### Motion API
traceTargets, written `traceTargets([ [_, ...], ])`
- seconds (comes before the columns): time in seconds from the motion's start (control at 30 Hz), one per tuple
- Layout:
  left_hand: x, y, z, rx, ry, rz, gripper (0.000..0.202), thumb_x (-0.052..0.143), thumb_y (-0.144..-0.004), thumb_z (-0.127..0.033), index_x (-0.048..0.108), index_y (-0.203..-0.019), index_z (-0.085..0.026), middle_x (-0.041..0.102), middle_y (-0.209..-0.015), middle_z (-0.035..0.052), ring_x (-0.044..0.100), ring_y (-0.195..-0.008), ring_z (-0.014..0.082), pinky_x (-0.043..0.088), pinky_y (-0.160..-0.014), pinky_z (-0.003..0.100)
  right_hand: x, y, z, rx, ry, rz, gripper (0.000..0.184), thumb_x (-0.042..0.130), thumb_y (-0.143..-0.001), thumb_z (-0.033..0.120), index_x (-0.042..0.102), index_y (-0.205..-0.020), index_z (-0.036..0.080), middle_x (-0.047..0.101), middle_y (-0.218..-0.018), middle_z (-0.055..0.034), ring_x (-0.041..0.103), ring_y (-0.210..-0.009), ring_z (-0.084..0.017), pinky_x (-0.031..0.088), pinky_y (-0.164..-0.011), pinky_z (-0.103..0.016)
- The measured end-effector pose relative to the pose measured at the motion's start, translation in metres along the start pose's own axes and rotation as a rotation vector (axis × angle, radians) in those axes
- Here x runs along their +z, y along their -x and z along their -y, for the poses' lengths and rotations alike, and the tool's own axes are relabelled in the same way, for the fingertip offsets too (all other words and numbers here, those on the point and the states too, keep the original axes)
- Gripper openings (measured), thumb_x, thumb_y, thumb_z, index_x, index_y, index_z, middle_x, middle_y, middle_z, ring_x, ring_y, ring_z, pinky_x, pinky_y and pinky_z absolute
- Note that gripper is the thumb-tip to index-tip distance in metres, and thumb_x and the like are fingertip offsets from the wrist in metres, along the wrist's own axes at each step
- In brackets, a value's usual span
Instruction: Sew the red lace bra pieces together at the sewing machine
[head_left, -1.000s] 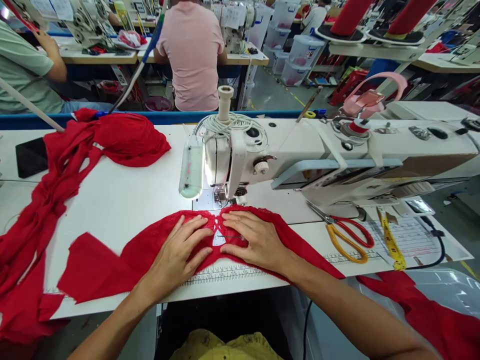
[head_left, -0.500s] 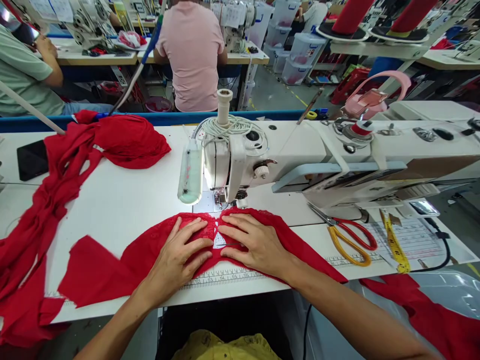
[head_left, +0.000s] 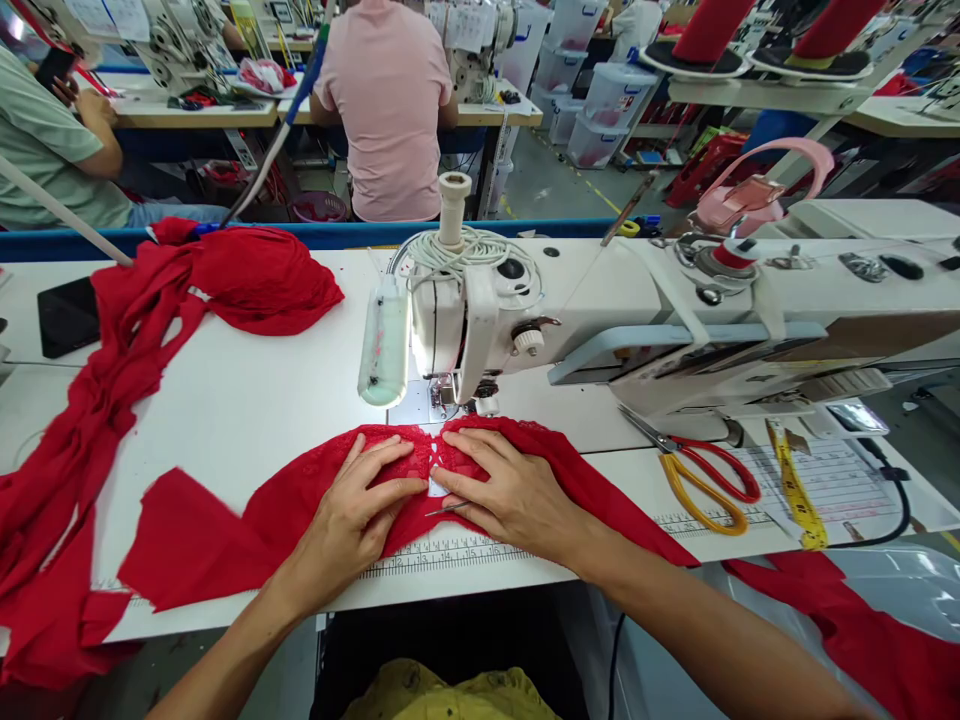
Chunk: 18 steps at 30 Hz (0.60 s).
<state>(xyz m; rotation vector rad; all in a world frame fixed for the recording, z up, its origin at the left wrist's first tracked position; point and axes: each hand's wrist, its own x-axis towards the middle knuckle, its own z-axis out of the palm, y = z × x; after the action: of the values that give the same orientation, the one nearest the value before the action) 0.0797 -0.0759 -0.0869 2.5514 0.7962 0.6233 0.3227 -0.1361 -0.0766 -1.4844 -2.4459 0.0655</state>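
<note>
My left hand (head_left: pixel 367 495) lies flat on the left half of a red lace garment piece (head_left: pixel 277 510), its fingers stretched toward the middle. Over the right half rests my right hand (head_left: pixel 510 490), with a thin pointed metal tool (head_left: pixel 448 509) sticking out between its thumb and fingers. Whether the tool is tweezers or an awl I cannot tell. A small white gap shows between the two lace edges, just in front of the presser foot (head_left: pixel 442 392) of the white sewing machine (head_left: pixel 480 320).
Red cloth (head_left: pixel 255 285) is heaped at the left beside a black phone (head_left: pixel 67 318). Scissors (head_left: pixel 694 480) with red and yellow handles and a yellow tape measure (head_left: pixel 795 490) lie at the right. A printed ruler (head_left: pixel 450 555) runs along the table's front edge. Two people sit beyond.
The thin tool's tip has shifted nearer to me and shows more clearly beside my right thumb. The gap between the lace edges looks smaller. My left hand has barely moved.
</note>
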Motion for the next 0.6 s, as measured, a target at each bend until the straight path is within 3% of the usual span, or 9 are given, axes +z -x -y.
traceTargets([
  [0.2, 0.001, -0.001, -0.002, 0.069, -0.094, 0.009, 0.034, 0.046, -0.096, -0.010, 0.070, -0.114, -0.026, 0.055, -0.141, 0.0097, 0.048, -0.135, 0.0258, 0.030, -0.117, 0.062, -0.002, -0.001, 0.001, 0.052, -0.016, 0.023, 0.041, 0.050, -0.099, 0.048, 0.058, -0.136, 0.031, 0.051, -0.146, -0.0092, 0.049, -0.128, -0.029, 0.057, -0.061, -0.025],
  [0.37, 0.004, 0.004, -0.010, 0.150, -0.249, -0.019, 0.036, 0.046, -0.092, -0.003, 0.067, -0.116, -0.019, 0.059, -0.132, 0.0165, 0.048, -0.135, 0.0316, 0.031, -0.112, 0.069, -0.006, -0.007, 0.005, 0.106, -0.059, 0.096, 0.046, 0.058, -0.095, 0.040, 0.054, -0.140, 0.035, 0.048, -0.148, -0.0086, 0.047, -0.126, -0.030, 0.057, -0.058, -0.025],
  [0.5, 0.008, 0.018, -0.011, 0.120, -0.334, 0.006, 0.051, 0.043, -0.088, 0.003, 0.060, -0.129, -0.023, 0.062, -0.130, 0.0141, 0.048, -0.135, 0.0341, 0.032, -0.109, 0.072, -0.012, -0.012, 0.000, 0.127, -0.158, 0.105, 0.046, 0.065, -0.091, 0.043, 0.059, -0.136, 0.036, 0.051, -0.144, -0.0070, 0.047, -0.123, -0.029, 0.061, -0.074, -0.036],
  [0.6, 0.009, 0.022, -0.009, 0.104, -0.324, 0.005, 0.052, 0.044, -0.090, -0.001, 0.057, -0.134, -0.027, 0.062, -0.132, 0.0120, 0.049, -0.134, 0.0341, 0.033, -0.109, 0.072, -0.019, -0.016, -0.006, 0.121, -0.222, 0.136, 0.049, 0.069, -0.088, 0.049, 0.060, -0.135, 0.038, 0.052, -0.141, -0.0056, 0.048, -0.123, -0.029, 0.057, -0.089, -0.045],
])
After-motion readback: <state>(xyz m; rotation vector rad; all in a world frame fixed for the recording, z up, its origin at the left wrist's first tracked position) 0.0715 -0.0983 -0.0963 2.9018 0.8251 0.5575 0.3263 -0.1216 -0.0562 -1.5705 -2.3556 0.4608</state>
